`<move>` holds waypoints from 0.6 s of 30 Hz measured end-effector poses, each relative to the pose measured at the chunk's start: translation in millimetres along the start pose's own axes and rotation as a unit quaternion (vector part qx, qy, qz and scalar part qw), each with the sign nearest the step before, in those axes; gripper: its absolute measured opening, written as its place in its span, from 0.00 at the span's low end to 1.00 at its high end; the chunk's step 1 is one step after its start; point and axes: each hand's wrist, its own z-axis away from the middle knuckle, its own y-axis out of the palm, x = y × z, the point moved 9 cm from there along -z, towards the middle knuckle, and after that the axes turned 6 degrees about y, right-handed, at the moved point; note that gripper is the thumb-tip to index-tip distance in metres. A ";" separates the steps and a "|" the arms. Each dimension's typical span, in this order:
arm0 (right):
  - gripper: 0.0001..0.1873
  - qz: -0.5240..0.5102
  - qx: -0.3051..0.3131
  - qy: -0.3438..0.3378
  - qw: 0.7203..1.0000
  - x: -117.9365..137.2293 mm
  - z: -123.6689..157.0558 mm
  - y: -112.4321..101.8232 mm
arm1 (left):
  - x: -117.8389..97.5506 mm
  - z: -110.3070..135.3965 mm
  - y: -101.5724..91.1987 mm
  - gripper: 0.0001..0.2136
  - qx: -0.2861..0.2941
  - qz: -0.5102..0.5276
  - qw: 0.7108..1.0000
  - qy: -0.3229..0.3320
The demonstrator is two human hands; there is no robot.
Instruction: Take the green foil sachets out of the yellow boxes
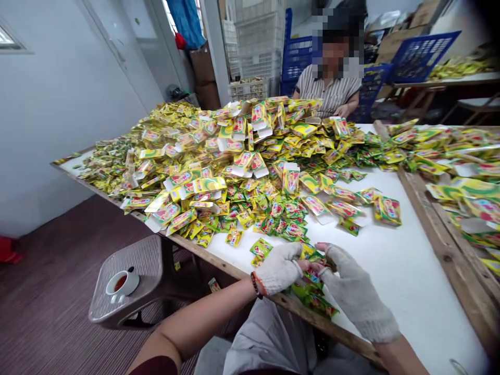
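Both my hands wear white knit gloves with bare fingertips. My left hand [278,269] and my right hand [353,289] are closed together around a stack of small green and yellow sachets [312,273] at the near edge of the white table [394,260]. More sachets [317,303] hang over the table edge just below my hands. A loose sachet [261,247] lies right by my left hand.
A big heap of yellow-green sachets and flat cartons [234,156] covers the far and left table. A person in a striped shirt [332,91] sits across. A wooden rail [441,234] borders the right. A stool with a cup [122,283] stands at my left.
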 end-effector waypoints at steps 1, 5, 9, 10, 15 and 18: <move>0.14 0.001 -0.022 -0.024 0.999 5.2 -0.5 -3.5 | -1.0 0.8 -4.8 0.15 -0.020 -0.014 1.000 0.002; 0.06 -0.001 -0.052 0.012 0.999 5.6 -5.3 -15.0 | -3.2 4.3 -16.5 0.14 -0.079 0.001 0.997 0.008; 0.14 -0.118 -0.019 0.185 0.975 -20.4 -2.5 -7.5 | 1.2 6.7 -17.3 0.16 -0.105 0.036 0.994 -0.003; 0.15 -0.150 -0.017 0.209 0.966 -24.1 -0.6 -3.9 | 0.7 7.2 -16.8 0.16 -0.105 0.024 0.994 0.001; 0.17 -0.124 -0.050 0.228 0.965 -26.4 4.4 0.2 | -2.8 9.9 -14.2 0.17 -0.102 -0.014 0.995 0.014; 0.17 -0.091 -0.048 0.205 0.973 -19.7 3.5 -1.4 | -1.8 8.6 -11.5 0.17 -0.092 0.041 0.995 0.009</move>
